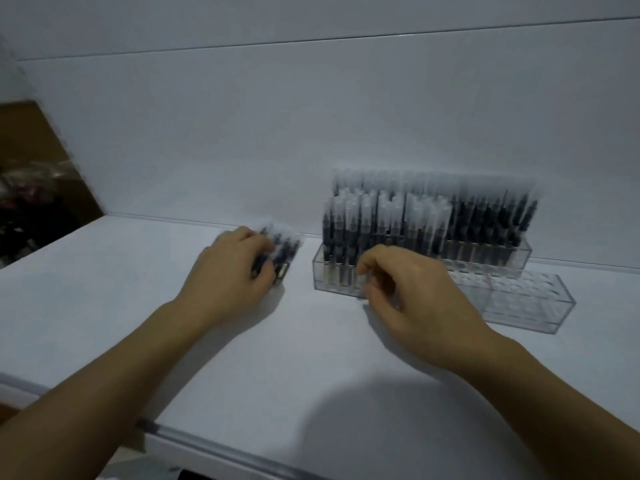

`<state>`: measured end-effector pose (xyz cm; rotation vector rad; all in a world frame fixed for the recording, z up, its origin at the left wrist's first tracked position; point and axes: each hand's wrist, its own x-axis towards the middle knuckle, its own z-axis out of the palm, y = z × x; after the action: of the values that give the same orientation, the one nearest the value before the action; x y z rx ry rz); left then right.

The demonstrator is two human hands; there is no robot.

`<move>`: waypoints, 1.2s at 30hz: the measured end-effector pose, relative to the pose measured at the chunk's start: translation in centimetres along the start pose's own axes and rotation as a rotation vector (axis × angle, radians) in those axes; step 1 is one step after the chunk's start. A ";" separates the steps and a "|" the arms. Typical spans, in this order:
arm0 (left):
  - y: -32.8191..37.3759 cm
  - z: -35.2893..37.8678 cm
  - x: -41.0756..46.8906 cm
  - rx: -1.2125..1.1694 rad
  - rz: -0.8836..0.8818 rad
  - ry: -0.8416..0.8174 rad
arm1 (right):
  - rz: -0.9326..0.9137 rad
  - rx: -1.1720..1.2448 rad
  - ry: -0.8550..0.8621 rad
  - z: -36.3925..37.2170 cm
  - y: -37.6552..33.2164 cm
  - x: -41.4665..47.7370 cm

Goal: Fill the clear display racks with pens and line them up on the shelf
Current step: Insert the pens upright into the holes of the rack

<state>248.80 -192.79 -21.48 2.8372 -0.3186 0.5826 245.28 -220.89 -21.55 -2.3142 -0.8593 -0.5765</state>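
Note:
Two clear display racks stand on the white shelf [311,368]. The back rack [491,258] is full of upright dark pens with clear caps. The front rack [526,306] holds pens [363,220] in its left part; its right part shows bare holes. My left hand [228,271] grips a bundle of pens [282,251] that lies on the shelf left of the racks. My right hand [415,299] has its fingers curled at the front rack's left end. Motion blur hides whether it pinches anything.
A brown cardboard box [34,143] with plastic-wrapped goods [31,188] sits beyond the shelf's left end. A white wall rises right behind the racks. The shelf's front edge [207,441] runs diagonally across the lower left.

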 end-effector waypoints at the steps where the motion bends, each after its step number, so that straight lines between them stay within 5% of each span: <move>1: -0.9 -0.1 0.7 0.056 -0.157 -0.053 | -0.002 -0.002 -0.022 0.6 -0.1 0.0; 5: -4.0 0.0 4.1 0.124 -0.617 -0.401 | 0.018 -0.027 -0.108 1.3 0.0 -0.6; 14: -2.0 0.2 8.6 0.073 -0.606 -0.593 | 0.093 0.004 -0.180 0.7 0.7 -1.0; 22: -1.3 0.8 9.3 0.095 -0.576 -0.555 | 0.133 0.037 -0.242 0.7 1.4 -1.4; 36: -3.2 -0.9 8.7 -0.350 -0.540 -0.313 | 0.127 0.034 -0.260 0.6 1.1 -1.6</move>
<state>257.12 -190.94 -17.68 2.5004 0.2714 -0.0285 245.04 -221.87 -23.32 -2.4256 -0.8235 -0.2074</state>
